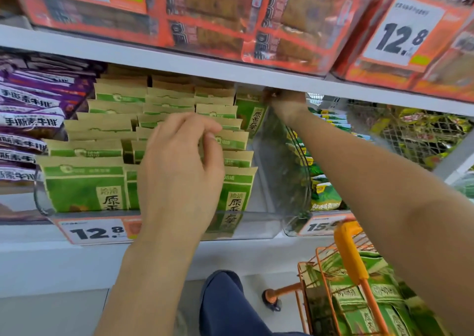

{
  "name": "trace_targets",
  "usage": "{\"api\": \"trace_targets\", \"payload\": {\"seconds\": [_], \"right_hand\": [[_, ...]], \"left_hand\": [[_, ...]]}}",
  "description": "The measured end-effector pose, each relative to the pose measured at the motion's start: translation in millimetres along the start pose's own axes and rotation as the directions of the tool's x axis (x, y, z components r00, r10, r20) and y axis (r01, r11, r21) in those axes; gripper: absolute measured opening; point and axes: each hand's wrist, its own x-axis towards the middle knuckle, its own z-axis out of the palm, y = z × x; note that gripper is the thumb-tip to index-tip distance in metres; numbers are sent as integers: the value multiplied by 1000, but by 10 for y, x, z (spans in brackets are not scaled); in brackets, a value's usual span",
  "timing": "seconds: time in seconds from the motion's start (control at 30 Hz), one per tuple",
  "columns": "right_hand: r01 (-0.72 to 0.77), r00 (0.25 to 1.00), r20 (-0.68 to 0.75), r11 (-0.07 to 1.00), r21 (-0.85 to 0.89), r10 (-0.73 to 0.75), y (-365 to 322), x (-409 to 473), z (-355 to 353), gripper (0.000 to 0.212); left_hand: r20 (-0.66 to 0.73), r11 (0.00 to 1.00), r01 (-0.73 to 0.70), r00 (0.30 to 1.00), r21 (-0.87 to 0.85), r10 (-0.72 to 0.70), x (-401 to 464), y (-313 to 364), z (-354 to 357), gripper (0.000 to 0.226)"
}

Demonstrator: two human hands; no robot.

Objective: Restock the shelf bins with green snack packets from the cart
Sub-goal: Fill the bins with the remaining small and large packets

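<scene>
The right hand (283, 99) pinches an upright green packet (250, 115) at the bin's (266, 222) back right corner, its long side vertical, while the left hand (179, 166), fingers loosely curled, touches the packed rows and more packets wait in the cart (348, 253).

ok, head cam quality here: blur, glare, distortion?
Head view: orange-wrapped packs on the top shelf are motion-smeared; the clear plastic bin shows reflections; wide-angle bends the white shelf edge; green-and-kraft snack packets and the left hand are sharp.
</scene>
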Motion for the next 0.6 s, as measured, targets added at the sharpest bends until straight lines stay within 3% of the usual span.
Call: {"api": "trace_targets", "payload": {"seconds": [0.1,0.2,0.3,0.37,0.5,0.6], "right_hand": [[-24,1000,15,1000,8,24,-38,-24,5,40],[-7,1000,-21,986,167,11,44,-222,-106,39],[128,992,-14,966,224,-129,109,-757,-263,39],[221,974,0,954,201,-225,298,-1336,-567,35],[301,953,-45,951,70,-298,953,-2389,-1173,16],[150,982,131,984,-100,-137,1489,-2705,-1327,14]], "left_hand": [[18,999,-36,999,-8,37,3,38,59,19],[31,997,-75,997,-16,76,-26,138,97,20],[36,991,-130,991,-11,130,-57,184,137,22],[74,967,-249,965,-51,253,-182,344,210,22],[372,897,-423,818,-125,438,-649,633,502,24],[692,898,-402,597,-180,406,-886,707,785,33]]}}
